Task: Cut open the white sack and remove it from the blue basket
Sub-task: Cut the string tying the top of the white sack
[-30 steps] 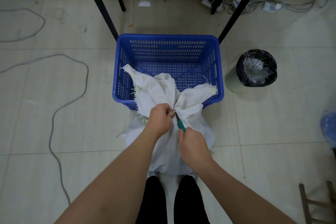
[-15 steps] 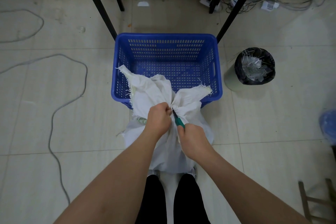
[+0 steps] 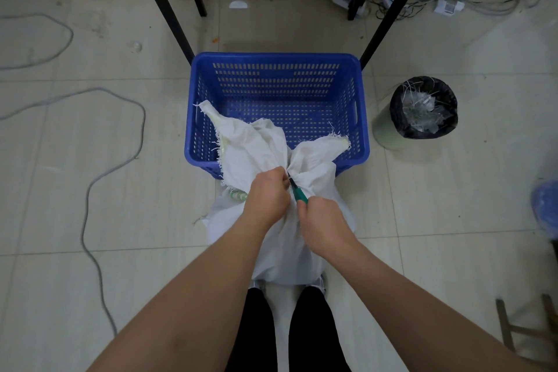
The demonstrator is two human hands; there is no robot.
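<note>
— Sack (image 3: pixel 290 238) stands outside the blue basket (image 3: pixel 277 59), at its six o'clock edge. Left hand (image 3: pixel 267 198) clenches the neck.
— Right hand (image 3: pixel 324 222) fisted round the green cutter (image 3: pixel 299 192); blade should bite away from those knuckles.

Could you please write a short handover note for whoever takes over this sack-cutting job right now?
Left hand: closed on the gathered neck of the white sack.
Right hand: closed on a green-handled cutting tool, its tip at the tied neck.
Sack: stands on the floor against the near wall of the blue basket, in front of the person's legs; only its frayed top flaps hang over the basket rim.
Done: nothing clearly cut yet; the neck looks bunched together.
Left: cut the neck open and pull the flaps clear of the basket. A black-lined bin stands to the right.
</note>
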